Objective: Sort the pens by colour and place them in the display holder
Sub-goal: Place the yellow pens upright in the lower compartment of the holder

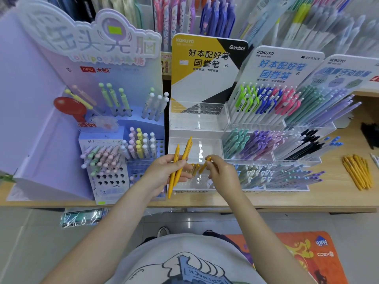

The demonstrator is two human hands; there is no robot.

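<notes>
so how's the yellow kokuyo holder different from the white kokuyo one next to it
The yellow holder has clear tiers that are nearly bare, with only a few yellow pens in its front row; the white holder is packed with pens. The yellow holder's backboard is yellow, black and white; the white holder's is white with blue lettering. The white holder shows many pen colours, the yellow holder only one. Both are stepped clear racks on the same shelf.

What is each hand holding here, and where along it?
The left hand grips two yellow pens around their middles. The right hand pinches one yellow pen near its top end, over the clear holder.
</notes>
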